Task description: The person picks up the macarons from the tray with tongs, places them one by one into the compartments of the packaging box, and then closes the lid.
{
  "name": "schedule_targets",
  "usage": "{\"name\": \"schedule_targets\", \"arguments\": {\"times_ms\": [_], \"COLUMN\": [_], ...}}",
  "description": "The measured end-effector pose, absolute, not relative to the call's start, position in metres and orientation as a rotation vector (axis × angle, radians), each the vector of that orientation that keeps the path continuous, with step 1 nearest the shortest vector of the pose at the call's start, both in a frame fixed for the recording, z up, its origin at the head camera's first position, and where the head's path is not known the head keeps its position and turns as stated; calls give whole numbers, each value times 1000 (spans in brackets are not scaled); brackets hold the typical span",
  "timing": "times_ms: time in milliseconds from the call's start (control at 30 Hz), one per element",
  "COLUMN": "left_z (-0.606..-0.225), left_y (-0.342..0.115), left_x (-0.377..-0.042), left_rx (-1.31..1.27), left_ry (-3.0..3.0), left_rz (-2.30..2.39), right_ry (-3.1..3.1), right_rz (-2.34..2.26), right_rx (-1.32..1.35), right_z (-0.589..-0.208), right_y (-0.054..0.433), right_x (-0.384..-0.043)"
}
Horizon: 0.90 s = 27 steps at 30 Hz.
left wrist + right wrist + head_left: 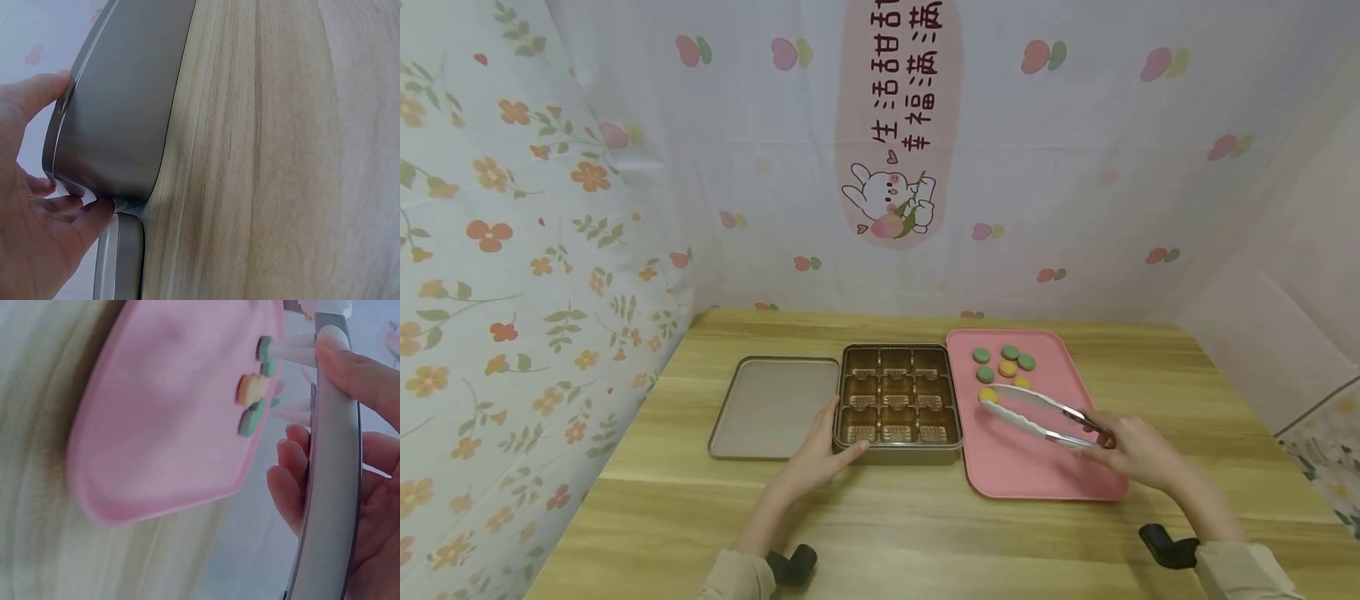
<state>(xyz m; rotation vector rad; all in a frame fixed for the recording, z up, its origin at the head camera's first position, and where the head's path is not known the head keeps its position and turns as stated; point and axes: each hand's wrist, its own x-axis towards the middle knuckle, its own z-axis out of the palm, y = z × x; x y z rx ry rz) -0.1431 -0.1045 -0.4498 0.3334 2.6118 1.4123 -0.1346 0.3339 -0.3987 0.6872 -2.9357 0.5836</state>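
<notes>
My left hand (820,450) holds the front left corner of a metal tin (898,454), its thumb on the front rim and its fingers against the left side. Inside the tin, a gold divided insert (897,387) has several square compartments. My right hand (1131,450) grips metal tongs (1063,437) with pale scalloped tips over a pink tray (1037,475). Between the tong tips, in the head view, is a yellow macaron (988,396). Several green macarons (985,374) and other yellow macarons (1007,367) lie close by on the tray's far left part.
A flat metal lid (775,408) lies left of the tin, right up against it. The tray stands close along the tin's right side. Everything sits on a wood-grain table (880,533), with patterned cloth (737,150) hanging behind and at the sides.
</notes>
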Motion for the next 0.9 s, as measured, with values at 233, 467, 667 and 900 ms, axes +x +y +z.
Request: {"name": "schedule_targets", "arguments": {"times_ms": [233,467,667,900], "left_z": [-449,-450,-451,-451], "left_y": [-105,-105,-105,-105], "left_x": [-143,-143,-144,-143], "left_rx": [329,327,324,318], "left_ry": [2624,2632,2621,2618], "left_rz": [1404,1394,1401,1383], "right_ry": [-2878,-2778,-2871,-2937], "right_rz": [557,492,454,441], "right_rx": [775,916,955,1007], "right_z": [-386,-377,-367,-359], "right_y": [319,300,287,276], "right_x": [-134,-134,-137,-138]}}
